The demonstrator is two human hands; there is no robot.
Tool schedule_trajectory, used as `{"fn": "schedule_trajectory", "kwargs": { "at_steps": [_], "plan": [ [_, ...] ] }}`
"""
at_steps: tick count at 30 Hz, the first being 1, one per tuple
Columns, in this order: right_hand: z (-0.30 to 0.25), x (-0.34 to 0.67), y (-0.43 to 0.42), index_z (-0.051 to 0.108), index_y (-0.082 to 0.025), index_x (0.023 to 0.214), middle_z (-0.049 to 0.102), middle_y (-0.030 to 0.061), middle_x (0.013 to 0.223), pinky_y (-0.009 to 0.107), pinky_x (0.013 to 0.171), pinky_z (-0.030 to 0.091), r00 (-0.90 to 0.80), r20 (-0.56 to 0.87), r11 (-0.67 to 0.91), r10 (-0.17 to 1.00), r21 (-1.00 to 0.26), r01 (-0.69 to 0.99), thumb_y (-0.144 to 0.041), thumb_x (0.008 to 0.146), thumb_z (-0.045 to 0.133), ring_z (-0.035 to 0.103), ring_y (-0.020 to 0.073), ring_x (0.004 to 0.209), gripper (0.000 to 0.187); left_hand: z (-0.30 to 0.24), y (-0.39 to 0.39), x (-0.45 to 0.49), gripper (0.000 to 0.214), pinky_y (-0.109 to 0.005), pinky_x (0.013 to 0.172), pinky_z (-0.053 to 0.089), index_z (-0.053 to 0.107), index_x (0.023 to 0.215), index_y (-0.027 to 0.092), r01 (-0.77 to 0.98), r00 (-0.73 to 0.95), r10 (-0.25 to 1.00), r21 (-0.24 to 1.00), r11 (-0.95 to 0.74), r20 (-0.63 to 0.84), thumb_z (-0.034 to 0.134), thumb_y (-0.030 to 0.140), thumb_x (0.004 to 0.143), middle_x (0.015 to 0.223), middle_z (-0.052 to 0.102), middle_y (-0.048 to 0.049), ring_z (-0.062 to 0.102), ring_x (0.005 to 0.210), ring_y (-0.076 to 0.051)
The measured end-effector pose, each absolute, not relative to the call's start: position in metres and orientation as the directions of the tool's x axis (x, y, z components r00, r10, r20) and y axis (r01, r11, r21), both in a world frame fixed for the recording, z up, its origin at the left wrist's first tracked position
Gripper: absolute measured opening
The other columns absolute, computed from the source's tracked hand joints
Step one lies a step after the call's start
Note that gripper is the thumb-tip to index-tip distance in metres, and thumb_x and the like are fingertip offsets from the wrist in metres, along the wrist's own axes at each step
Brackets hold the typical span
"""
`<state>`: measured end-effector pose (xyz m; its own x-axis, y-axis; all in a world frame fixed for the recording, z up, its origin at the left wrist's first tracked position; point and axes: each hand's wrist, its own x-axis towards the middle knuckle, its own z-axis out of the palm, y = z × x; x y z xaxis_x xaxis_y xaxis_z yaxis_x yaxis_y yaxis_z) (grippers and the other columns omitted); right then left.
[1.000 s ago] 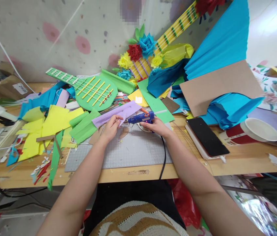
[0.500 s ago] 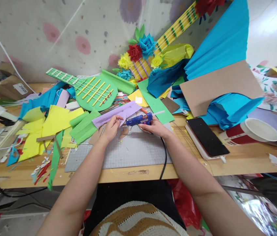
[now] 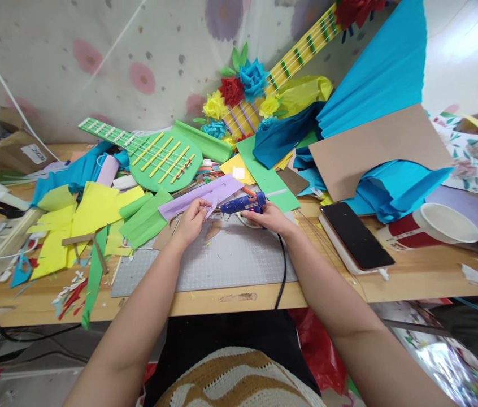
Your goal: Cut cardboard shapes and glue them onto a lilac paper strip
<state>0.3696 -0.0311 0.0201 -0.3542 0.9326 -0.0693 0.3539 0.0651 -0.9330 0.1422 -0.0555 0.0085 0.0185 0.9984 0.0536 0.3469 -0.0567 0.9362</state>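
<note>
My right hand (image 3: pixel 270 216) is wrapped round a blue hot glue gun (image 3: pixel 243 204), its nozzle pointing left and a clear glue stick (image 3: pixel 276 193) out of its back. A black cord hangs from the gun over the table edge. Just left of the nozzle, my left hand (image 3: pixel 193 219) pinches a small piece of purple crepe paper (image 3: pixel 212 208). Behind the fingers lies a larger purple paper strip (image 3: pixel 188 199); where the two pieces part is hard to make out. Both hands are above the grey cutting mat (image 3: pixel 226 265).
A green paper lute-like instrument (image 3: pixel 165 161) and a yellow one with paper flowers (image 3: pixel 245 113) stand behind. Yellow paper (image 3: pixel 95 212) and scraps lie left. Right are a phone (image 3: pixel 357 236), a paper cup (image 3: pixel 429 226), brown cardboard (image 3: pixel 378 144) and blue crepe paper (image 3: pixel 400 189).
The glue gun in my right hand has shifted slightly right and up, a little away from my left fingers. My left hand stays nearly still.
</note>
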Motion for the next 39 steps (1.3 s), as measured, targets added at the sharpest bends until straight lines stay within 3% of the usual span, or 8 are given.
{"fn": "schedule_trajectory", "kwargs": {
  "at_steps": [11, 23, 31, 39],
  "plan": [
    [0.0206, 0.3728, -0.0283, 0.059, -0.016, 0.084, 0.052, -0.0016, 0.054, 0.025, 0.052, 0.039, -0.311, -0.069, 0.070, 0.948, -0.908, 0.412, -0.054, 0.064, 0.063, 0.048, 0.0109, 0.051, 0.044, 0.0151, -0.0583, 0.1440, 0.011, -0.024, 0.057, 0.034, 0.050, 0.087, 0.019, 0.334, 0.026, 0.999, 0.941, -0.051, 0.044, 0.041, 0.021, 0.081, 0.062, 0.041, 0.0035, 0.039, 0.057, -0.011],
    [0.0217, 0.3755, -0.0275, 0.054, -0.016, 0.063, 0.047, -0.0024, 0.047, 0.023, 0.043, 0.032, -0.275, -0.129, 0.017, 0.953, -0.881, 0.472, -0.060, 0.064, 0.061, 0.040, 0.0079, 0.043, 0.045, 0.0132, -0.0578, 0.1438, 0.010, -0.023, 0.056, 0.033, 0.049, 0.086, 0.020, 0.298, 0.026, 0.999, 0.954, -0.037, 0.031, 0.042, 0.023, 0.080, 0.062, 0.040, 0.0035, 0.038, 0.056, -0.011],
    [0.0218, 0.3759, -0.0283, 0.061, -0.015, 0.081, 0.048, -0.0030, 0.048, 0.023, 0.047, 0.035, -0.307, -0.099, 0.057, 0.947, -0.886, 0.460, -0.056, 0.065, 0.061, 0.042, 0.0091, 0.045, 0.044, 0.0152, -0.0581, 0.1442, 0.009, -0.023, 0.057, 0.034, 0.050, 0.085, 0.020, 0.301, 0.021, 0.999, 0.952, -0.045, 0.041, 0.043, 0.022, 0.080, 0.062, 0.041, 0.0035, 0.039, 0.057, -0.012],
    [0.0220, 0.3727, -0.0301, 0.062, -0.015, 0.087, 0.053, -0.0004, 0.058, 0.026, 0.057, 0.040, -0.353, -0.025, 0.125, 0.935, -0.910, 0.395, -0.053, 0.065, 0.062, 0.050, 0.0130, 0.058, 0.045, 0.0132, -0.0573, 0.1436, 0.009, -0.024, 0.059, 0.035, 0.050, 0.085, 0.020, 0.305, 0.015, 0.999, 0.952, -0.036, 0.033, 0.043, 0.021, 0.080, 0.064, 0.043, 0.0034, 0.040, 0.058, -0.012]
  ]
}}
